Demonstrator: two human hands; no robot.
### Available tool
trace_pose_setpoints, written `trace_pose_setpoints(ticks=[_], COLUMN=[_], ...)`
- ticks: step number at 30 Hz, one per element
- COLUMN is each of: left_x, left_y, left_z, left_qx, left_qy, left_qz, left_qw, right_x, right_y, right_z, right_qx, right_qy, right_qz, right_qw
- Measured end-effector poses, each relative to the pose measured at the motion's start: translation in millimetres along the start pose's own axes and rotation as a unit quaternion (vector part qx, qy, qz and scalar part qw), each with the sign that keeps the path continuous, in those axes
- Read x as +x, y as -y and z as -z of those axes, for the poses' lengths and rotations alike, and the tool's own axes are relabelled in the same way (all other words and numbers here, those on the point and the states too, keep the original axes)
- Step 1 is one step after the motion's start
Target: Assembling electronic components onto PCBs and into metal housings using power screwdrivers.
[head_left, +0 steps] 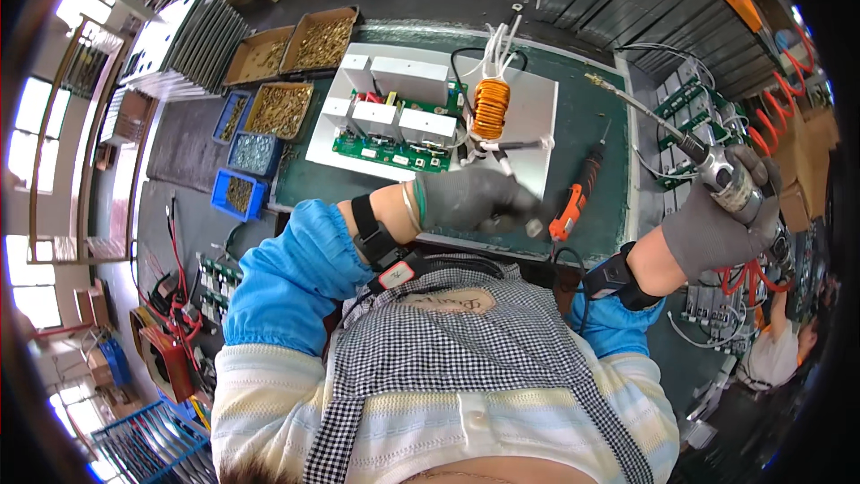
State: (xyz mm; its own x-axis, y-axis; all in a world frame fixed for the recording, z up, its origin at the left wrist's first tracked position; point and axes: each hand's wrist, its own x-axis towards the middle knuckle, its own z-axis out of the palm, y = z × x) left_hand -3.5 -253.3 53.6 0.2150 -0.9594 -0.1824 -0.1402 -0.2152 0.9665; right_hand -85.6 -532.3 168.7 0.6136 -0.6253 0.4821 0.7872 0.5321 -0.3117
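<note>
A dark grey glove covers my left hand [479,202], which is closed at the near edge of a pale metal plate [536,99]. A small pale piece shows at its fingertips, too blurred to name. Just beyond that hand are cable ends from an orange-wound coil [490,109]. Left of the coil, a green circuit board [385,154] with grey heat sinks [410,79] lies on the plate. Out to the right, my gloved right hand [739,206] grips a silver air driver [736,186], its long shaft pointing up and left over the bench edge.
An orange-and-black electric screwdriver [573,202] lies on the green mat [596,90] right of the plate. Trays of brass-coloured hardware [279,110] and blue bins [255,154] stand at left. A red coiled hose [770,121] and more boards [681,108] are at right; another person [775,354] is lower right.
</note>
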Motion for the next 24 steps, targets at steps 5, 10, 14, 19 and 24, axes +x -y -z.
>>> trace_pose_setpoints(ticks=[5,10,14,19,24], left_x=[-55.9,-93.1,-83.9,-61.0,-57.2], left_y=[45.2,62.8,70.1,73.5,63.9], left_z=[-4.0,-28.5,-47.6,-45.6,-33.3], left_qx=[0.030,-0.468,-0.644,-0.645,-0.291], left_qy=[-0.092,-0.274,-0.346,-0.368,-0.418], left_qz=[0.199,0.060,-0.154,-0.162,0.041], left_qw=[0.975,0.838,0.665,0.650,0.860], right_x=[11.2,13.0,13.3,4.2,-6.2], right_y=[-8.5,-34.7,-58.1,-82.8,-101.8], right_z=[14.9,13.9,3.5,-8.9,-17.2], right_qx=[-0.007,0.046,0.031,0.015,-0.018], right_qy=[0.000,0.039,0.059,0.031,0.031], right_qz=[-0.052,-0.126,-0.160,-0.192,-0.183], right_qw=[0.999,0.990,0.985,0.981,0.982])
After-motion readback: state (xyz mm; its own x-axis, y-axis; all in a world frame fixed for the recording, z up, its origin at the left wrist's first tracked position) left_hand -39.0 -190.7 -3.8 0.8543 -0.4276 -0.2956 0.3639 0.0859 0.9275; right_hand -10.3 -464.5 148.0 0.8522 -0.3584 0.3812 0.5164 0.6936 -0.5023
